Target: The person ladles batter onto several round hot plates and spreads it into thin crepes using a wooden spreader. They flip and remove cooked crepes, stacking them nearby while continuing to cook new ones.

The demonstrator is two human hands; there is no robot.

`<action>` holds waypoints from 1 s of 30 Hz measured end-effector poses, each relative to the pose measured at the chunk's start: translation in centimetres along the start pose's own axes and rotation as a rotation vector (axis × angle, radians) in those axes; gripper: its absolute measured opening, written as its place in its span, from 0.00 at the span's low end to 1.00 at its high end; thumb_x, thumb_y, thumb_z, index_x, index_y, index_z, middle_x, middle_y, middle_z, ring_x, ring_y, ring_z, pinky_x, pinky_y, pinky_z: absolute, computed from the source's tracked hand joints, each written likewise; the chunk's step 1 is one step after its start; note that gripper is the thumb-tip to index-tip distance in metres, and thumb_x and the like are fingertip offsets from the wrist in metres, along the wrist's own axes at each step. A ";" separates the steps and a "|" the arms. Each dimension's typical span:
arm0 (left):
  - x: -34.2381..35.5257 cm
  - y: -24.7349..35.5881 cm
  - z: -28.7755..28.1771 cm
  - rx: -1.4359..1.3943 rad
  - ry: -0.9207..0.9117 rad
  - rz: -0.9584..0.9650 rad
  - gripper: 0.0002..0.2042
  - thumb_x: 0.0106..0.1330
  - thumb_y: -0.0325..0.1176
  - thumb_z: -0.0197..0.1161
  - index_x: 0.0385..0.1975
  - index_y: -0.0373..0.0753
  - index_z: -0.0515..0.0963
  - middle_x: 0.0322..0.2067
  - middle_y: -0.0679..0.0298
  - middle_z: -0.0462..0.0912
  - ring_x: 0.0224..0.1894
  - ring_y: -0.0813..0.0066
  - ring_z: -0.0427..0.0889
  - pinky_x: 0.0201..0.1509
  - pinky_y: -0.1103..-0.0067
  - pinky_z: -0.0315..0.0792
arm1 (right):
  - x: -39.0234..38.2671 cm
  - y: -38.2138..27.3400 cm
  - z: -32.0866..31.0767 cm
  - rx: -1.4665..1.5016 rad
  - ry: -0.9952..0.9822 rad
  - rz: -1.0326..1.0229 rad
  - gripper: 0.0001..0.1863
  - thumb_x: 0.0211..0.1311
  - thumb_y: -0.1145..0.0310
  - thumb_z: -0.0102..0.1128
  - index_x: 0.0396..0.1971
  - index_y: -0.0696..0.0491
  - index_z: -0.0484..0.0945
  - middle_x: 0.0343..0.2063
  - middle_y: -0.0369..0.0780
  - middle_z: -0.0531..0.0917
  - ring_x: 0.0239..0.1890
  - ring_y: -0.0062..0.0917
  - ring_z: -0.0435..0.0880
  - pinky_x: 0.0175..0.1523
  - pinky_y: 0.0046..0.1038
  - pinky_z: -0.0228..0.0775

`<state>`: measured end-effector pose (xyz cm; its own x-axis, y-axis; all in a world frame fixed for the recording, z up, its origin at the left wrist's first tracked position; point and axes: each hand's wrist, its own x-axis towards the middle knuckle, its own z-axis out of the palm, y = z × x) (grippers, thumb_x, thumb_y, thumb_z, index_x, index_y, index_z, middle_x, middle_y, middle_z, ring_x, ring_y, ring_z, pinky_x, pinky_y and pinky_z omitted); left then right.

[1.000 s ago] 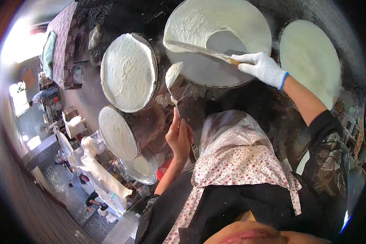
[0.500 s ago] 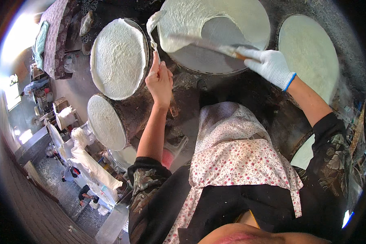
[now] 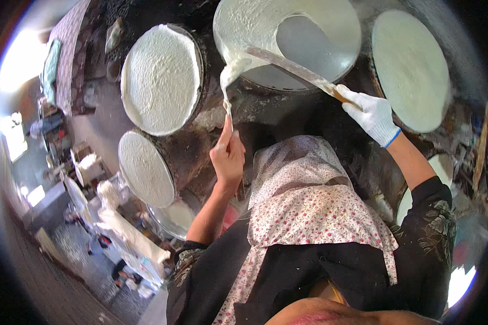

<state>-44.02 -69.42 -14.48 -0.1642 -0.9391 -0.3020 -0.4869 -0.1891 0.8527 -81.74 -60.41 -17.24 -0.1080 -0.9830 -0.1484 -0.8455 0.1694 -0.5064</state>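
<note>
Batter [image 3: 244,27] is spread partway around a griddle [image 3: 303,46]; a ladle [image 3: 233,71] gripped by the left hand [image 3: 228,160] has been brought nearer the spatula [image 3: 294,69] clasped in the right hand [image 3: 371,116], apparently putting more within reach.

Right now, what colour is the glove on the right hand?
The glove is white with a blue cuff edge, shown best in the head view.

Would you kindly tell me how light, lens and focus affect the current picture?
Head view: glare burns out the bright opening at upper left; head view: fisheye distortion bends the outer edges, and the corners fall dark; head view: the long flat spatula reads fairly clearly, while the background floor at lower left looks soft.
</note>
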 end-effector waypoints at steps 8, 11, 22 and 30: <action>1.9 4.6 -11.7 -0.194 -0.041 0.668 0.27 0.79 0.19 0.47 0.78 0.34 0.61 0.18 0.66 0.75 0.16 0.83 0.71 0.19 0.84 0.63 | -3.0 -11.3 8.5 0.492 0.405 0.216 0.33 0.74 0.75 0.60 0.76 0.50 0.66 0.66 0.40 0.81 0.49 0.20 0.87 0.54 0.26 0.80; 2.0 6.6 -15.4 -0.277 -0.029 0.670 0.27 0.85 0.32 0.48 0.81 0.40 0.55 0.21 0.67 0.70 0.16 0.82 0.67 0.16 0.83 0.63 | 5.4 -19.3 16.3 0.590 0.412 0.010 0.38 0.71 0.75 0.56 0.79 0.41 0.58 0.69 0.46 0.76 0.51 0.40 0.88 0.54 0.38 0.82; -0.3 1.1 -22.4 -0.404 -0.142 0.438 0.25 0.86 0.29 0.44 0.81 0.44 0.56 0.22 0.65 0.70 0.16 0.82 0.66 0.18 0.82 0.66 | 8.1 -26.0 18.4 0.857 0.616 0.493 0.35 0.72 0.76 0.50 0.76 0.34 0.65 0.28 0.44 0.85 0.17 0.29 0.79 0.22 0.35 0.73; -0.9 -4.6 -23.5 -0.352 -0.283 0.246 0.26 0.80 0.20 0.49 0.77 0.40 0.65 0.18 0.68 0.75 0.15 0.86 0.68 0.19 0.85 0.63 | 13.7 -28.8 20.1 0.530 0.674 0.346 0.33 0.74 0.70 0.53 0.76 0.32 0.65 0.28 0.45 0.83 0.19 0.32 0.80 0.25 0.37 0.75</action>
<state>-21.49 -74.45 -8.17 -0.4871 -0.8626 -0.1363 -0.0945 -0.1032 0.9902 -48.33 -77.28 -21.77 -0.7323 -0.6766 0.0774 -0.3774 0.3086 -0.8731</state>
